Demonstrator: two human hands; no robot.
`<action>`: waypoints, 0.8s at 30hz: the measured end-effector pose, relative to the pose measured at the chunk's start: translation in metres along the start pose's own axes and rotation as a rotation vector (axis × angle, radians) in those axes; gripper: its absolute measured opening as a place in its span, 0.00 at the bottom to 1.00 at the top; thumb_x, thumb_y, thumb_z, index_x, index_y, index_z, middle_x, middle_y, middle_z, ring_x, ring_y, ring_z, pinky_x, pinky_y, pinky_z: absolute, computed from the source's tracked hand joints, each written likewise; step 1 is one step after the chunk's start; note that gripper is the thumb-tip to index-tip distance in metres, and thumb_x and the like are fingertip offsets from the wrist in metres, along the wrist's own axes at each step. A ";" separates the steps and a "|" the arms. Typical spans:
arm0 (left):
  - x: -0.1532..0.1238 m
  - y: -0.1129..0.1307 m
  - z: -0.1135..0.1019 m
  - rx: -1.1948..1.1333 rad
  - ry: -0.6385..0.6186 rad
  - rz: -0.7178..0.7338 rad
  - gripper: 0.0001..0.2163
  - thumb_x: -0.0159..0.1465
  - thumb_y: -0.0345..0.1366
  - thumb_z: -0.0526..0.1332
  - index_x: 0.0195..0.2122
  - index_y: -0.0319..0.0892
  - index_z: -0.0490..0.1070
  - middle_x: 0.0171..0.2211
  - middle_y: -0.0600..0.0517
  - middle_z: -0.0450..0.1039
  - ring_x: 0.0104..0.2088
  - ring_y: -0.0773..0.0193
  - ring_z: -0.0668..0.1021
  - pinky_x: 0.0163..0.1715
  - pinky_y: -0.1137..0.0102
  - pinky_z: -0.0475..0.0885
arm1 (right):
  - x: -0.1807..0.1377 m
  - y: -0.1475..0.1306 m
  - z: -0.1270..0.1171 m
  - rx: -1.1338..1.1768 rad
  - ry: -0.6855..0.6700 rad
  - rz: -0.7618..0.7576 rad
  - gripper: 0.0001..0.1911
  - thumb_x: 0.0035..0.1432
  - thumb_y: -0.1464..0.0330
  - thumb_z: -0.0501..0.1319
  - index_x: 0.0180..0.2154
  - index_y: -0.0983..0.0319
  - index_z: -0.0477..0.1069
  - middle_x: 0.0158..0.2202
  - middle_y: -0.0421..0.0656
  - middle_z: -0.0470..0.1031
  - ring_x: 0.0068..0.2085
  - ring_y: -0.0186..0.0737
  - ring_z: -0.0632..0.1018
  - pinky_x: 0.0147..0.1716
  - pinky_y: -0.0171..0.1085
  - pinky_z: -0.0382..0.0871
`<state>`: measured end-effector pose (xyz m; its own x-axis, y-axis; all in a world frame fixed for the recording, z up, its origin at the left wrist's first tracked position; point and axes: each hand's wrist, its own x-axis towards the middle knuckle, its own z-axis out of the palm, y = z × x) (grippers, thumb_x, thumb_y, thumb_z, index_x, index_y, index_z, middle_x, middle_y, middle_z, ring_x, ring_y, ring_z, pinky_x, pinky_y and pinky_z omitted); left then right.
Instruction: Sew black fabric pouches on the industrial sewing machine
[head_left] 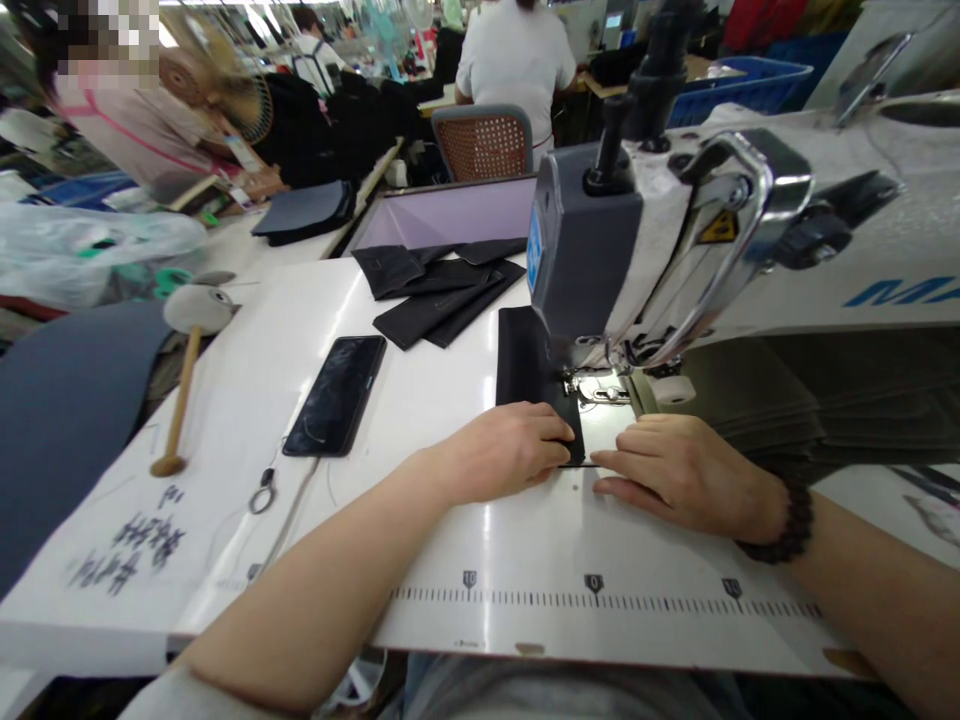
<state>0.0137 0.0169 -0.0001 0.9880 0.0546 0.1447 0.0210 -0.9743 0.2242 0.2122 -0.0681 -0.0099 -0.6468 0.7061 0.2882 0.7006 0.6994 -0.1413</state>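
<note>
My left hand [525, 450] presses down on the near end of a flat black piece [521, 350], fabric or leather, with bent fingers at its right edge. That piece lies under the head of a sewing machine [589, 230], beside the shiny needle plate [600, 390]. My right hand [660, 465] rests on the machine bed just right of the black piece. Its forefinger and thumb are stretched leftward and apart, with nothing seen between them; the other fingers curl near an olive strip [643, 395]. The needle tip is hard to make out.
More black pieces [450, 290] lie in a loose pile behind left. A phone [335, 395] with a ring strap and a wooden-handled tool [184, 390] are on the left. Olive sheets [825, 390] are stacked under the machine arm. People sit at other tables beyond.
</note>
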 end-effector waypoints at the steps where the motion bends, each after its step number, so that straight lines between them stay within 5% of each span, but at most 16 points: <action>1: 0.000 0.000 0.000 -0.005 -0.003 -0.001 0.06 0.60 0.28 0.56 0.33 0.35 0.73 0.42 0.46 0.70 0.42 0.60 0.70 0.44 0.68 0.67 | 0.000 0.000 0.000 -0.009 0.006 0.003 0.22 0.64 0.62 0.44 0.33 0.66 0.72 0.21 0.41 0.65 0.24 0.36 0.65 0.25 0.36 0.55; 10: -0.002 -0.002 -0.002 -0.066 -0.017 -0.030 0.06 0.60 0.28 0.57 0.34 0.34 0.73 0.42 0.46 0.71 0.42 0.60 0.71 0.42 0.69 0.69 | 0.000 -0.004 0.009 -0.034 -0.086 -0.028 0.18 0.64 0.64 0.46 0.39 0.67 0.70 0.24 0.42 0.67 0.25 0.37 0.67 0.26 0.37 0.58; 24: -0.003 -0.005 0.006 -0.093 0.035 -0.040 0.07 0.60 0.27 0.56 0.36 0.33 0.72 0.43 0.45 0.70 0.45 0.59 0.70 0.46 0.68 0.67 | 0.003 -0.003 0.008 -0.083 -0.025 -0.002 0.20 0.64 0.64 0.44 0.38 0.67 0.70 0.22 0.41 0.66 0.24 0.37 0.67 0.25 0.37 0.56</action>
<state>0.0117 0.0204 -0.0078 0.9806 0.1026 0.1668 0.0450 -0.9469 0.3183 0.2061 -0.0671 -0.0160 -0.6550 0.7076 0.2650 0.7208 0.6904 -0.0616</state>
